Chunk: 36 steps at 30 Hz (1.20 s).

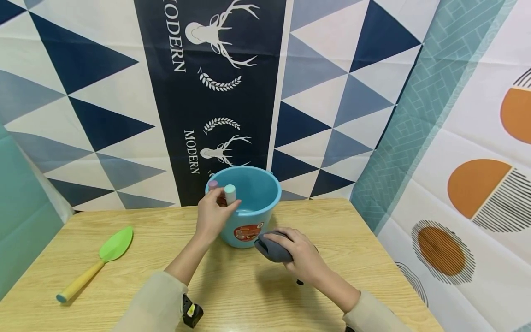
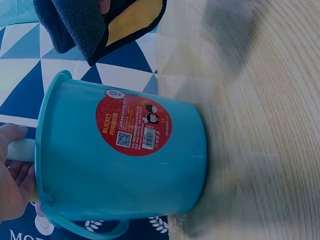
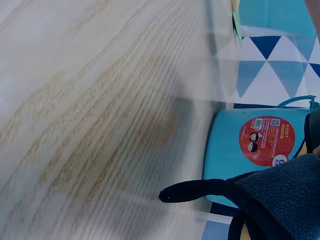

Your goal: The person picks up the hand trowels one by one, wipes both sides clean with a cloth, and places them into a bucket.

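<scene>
Grips: two, one left grip and one right grip
Sleeves: two, both pale
Black wrist devices: two, one per wrist, the right one barely showing
Worktop: one, wood-grained
Bucket: one, blue, with one carrying handle
Red sticker: one, round, bearing one QR code and one barcode
Cylinders: two, one mint-topped cylinder and one purple-topped cylinder
Cloth: one grey piece
Trowel: one, green-bladed
Printed deer heads: two in the head view
Printed "MODERN" words: two there
Orange printed shapes: three at the right
</scene>
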Available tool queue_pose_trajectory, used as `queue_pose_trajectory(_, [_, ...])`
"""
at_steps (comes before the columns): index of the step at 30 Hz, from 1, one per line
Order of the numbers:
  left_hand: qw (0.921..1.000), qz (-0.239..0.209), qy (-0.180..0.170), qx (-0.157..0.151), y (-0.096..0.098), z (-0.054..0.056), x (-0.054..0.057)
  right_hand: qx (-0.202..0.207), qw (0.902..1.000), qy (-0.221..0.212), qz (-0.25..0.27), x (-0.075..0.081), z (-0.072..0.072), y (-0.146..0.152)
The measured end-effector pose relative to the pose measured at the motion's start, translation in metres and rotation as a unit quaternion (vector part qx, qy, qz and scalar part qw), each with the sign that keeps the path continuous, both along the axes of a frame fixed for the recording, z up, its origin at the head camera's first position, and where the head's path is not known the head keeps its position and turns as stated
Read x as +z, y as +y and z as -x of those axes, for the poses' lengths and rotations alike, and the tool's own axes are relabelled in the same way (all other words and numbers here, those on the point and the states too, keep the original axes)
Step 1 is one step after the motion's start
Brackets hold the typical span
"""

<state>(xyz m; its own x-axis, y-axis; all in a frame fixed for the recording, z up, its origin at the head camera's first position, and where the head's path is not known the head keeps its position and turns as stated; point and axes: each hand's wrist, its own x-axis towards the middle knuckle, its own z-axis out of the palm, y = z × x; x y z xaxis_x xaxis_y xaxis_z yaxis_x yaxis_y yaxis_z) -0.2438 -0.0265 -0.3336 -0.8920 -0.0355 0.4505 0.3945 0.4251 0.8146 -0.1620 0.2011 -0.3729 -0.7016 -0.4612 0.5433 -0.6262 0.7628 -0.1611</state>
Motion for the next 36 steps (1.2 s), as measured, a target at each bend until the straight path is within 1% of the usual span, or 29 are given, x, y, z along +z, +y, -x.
queue_pose_trajectory(7, [0.9998, 0.016, -0.009, 0.001, 0.0007, -0.0005, 0.0025, 0.001, 1.0, -0.003, -0.002, 0.0008, -0.0007, -0.0008])
queue_pose_trajectory(16, [0.9985, 0.043, -0.033, -0.002, 0.0018, -0.0003, 0.006, -0.003, 0.9999, -0.01, -0.006, 0.0006, -0.0014, -0.0002])
queue_pose_trajectory(28, [0.9975, 0.066, -0.026, -0.005, 0.0016, -0.0004, 0.0066, -0.001, 0.9999, -0.014, -0.009, -0.0005, -0.0007, -0.0008])
queue_pose_trajectory(36, [0.9968, 0.069, -0.035, -0.016, 0.0007, -0.0001, 0.0078, 0.002, 0.9998, -0.019, -0.009, -0.0028, -0.0001, -0.0001])
